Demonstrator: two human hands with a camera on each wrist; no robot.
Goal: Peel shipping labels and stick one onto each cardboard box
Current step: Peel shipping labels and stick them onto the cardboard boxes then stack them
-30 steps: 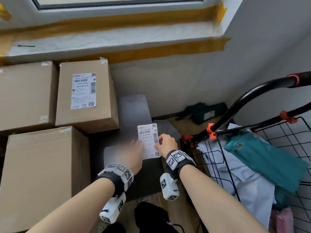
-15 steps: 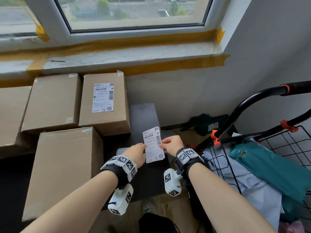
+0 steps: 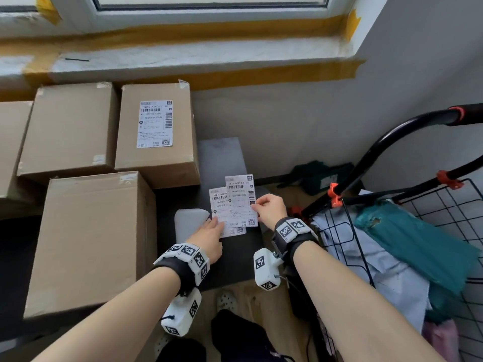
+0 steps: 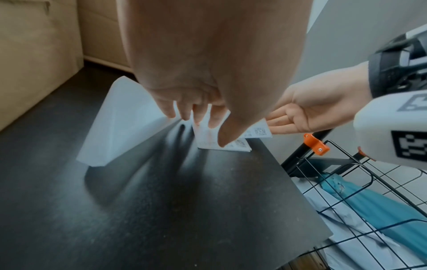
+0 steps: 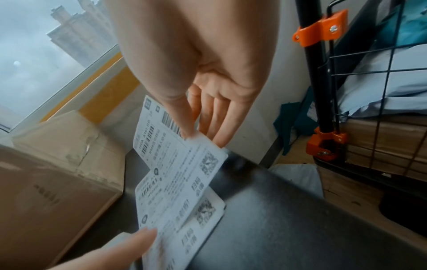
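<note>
Two white shipping labels are fanned apart over the black table (image 3: 235, 259). My right hand (image 3: 257, 205) pinches the right edge of the upper label (image 3: 239, 197) between thumb and fingers, as the right wrist view shows (image 5: 201, 135). My left hand (image 3: 219, 226) pinches the lower left of the lower label (image 3: 222, 218), which sits partly under the upper one. To the left, one cardboard box (image 3: 156, 158) carries a stuck label (image 3: 155, 124). A plain box (image 3: 68, 129) stands beside it and a larger plain box (image 3: 91, 239) stands in front.
A blank white sheet (image 3: 188, 220) lies on the table by my left hand. A wire cart (image 3: 347, 231) with a black handle, orange clips and a teal bag (image 3: 418, 246) stands close on the right. The window sill and wall lie behind the boxes.
Both hands held what looked like one label; now two labels have come apart, the right hand's one shifted up and right. The view has tilted slightly down.
</note>
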